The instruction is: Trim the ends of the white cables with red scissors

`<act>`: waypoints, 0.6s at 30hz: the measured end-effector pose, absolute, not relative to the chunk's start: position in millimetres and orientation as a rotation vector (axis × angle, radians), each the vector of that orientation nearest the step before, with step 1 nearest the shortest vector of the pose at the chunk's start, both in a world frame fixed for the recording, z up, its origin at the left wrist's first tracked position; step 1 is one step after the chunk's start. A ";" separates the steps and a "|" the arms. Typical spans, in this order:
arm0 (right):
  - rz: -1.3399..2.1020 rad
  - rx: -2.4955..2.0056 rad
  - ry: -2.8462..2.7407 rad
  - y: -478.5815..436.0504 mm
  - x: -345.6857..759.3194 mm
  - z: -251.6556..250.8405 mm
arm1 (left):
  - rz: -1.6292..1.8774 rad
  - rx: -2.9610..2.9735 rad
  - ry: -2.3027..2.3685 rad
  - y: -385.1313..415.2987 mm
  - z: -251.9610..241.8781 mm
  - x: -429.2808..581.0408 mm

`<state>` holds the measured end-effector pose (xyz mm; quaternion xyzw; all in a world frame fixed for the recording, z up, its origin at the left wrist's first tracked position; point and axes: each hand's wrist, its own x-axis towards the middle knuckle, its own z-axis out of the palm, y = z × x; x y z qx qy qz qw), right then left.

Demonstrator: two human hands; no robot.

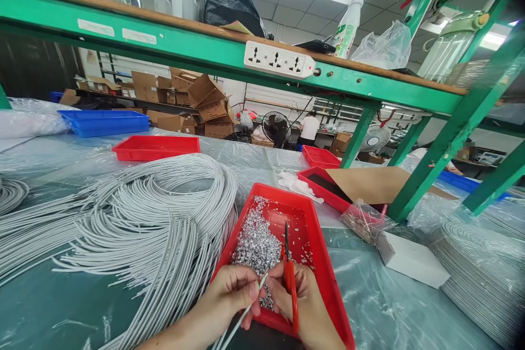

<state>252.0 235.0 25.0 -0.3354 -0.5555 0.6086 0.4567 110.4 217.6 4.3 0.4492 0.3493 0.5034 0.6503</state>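
Observation:
My left hand (229, 291) pinches the end of a thin grey cable (246, 314) over the near edge of a red tray (324, 262). My right hand (305, 301) grips red-handled scissors (289, 270), blades pointing away over the tray, right beside the cable's tip. A heap of small silvery scraps (256, 240) lies in the tray. A big looped bundle of grey cables (164, 213) spreads over the plastic-covered table to the left of my hands.
Further red trays (156, 147) (320, 156) and a blue tray (104, 122) sit farther back. A white box (410, 260), a cardboard sheet (369, 183) and more coiled cable (484, 268) lie right. A green shelf frame (447, 136) with a power strip (279, 59) hangs overhead. People work in the background.

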 end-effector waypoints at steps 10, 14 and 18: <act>1.454 -0.829 -1.491 239.0 257.0 15.9 | 1.086 1.108 0.754 219.8 1.6 110.9; 1.403 -0.852 -1.502 234.8 255.7 18.2 | 0.920 1.138 0.705 216.0 12.7 104.2; 1.297 -0.934 -1.419 237.9 254.5 25.1 | 0.822 1.171 0.714 209.7 21.1 102.7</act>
